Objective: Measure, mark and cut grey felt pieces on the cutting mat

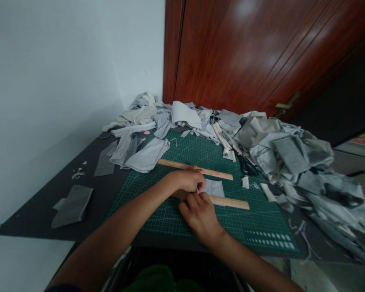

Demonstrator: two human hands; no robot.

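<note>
A small light grey piece of fabric (214, 187) lies flat on the green cutting mat (176, 221), between two wooden rulers. My left hand (190, 179) is curled over the fabric's left side, below the far ruler (217, 173). My right hand (200, 213) bends its fingers at the near ruler (231, 202), partly covering it. Both hands' fingertips come together at the fabric's left end. Whatever they pinch there is hidden by the fingers.
Heaped fabric scraps (140, 115) line the table's back, with a larger pile (288, 150) at right. Black-handled scissors (247, 166) lie by the mat's right edge. A folded grey cloth (73, 206) rests at left. A brown door (231, 52) stands behind.
</note>
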